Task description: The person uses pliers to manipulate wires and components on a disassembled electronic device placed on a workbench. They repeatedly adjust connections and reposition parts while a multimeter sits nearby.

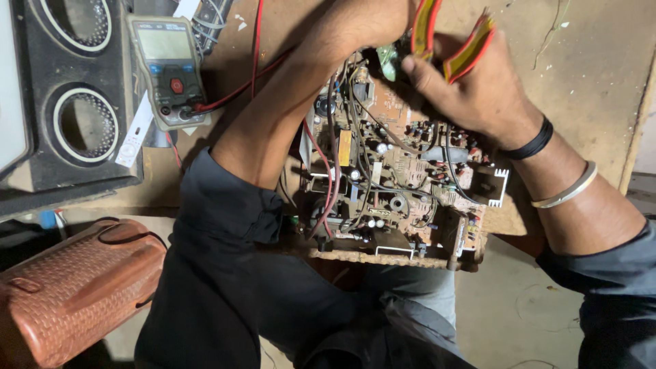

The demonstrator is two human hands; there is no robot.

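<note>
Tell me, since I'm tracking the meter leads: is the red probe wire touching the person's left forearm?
Cannot tell. In the head view the red probe wire runs from the multimeter up to the left forearm and disappears behind it, so neither contact nor a gap shows.

A multimeter (167, 68) lies left of the circuit board (396, 178), speaker (68, 96) farther left.

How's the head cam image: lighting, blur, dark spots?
Head view: warm, dim light; the circuit board is sharp and evenly lit; the right hand and the red-yellow tool handles look slightly soft at the top edge; the dark sleeves and lower left corner lose detail; mild glare on the multimeter screen.
</note>
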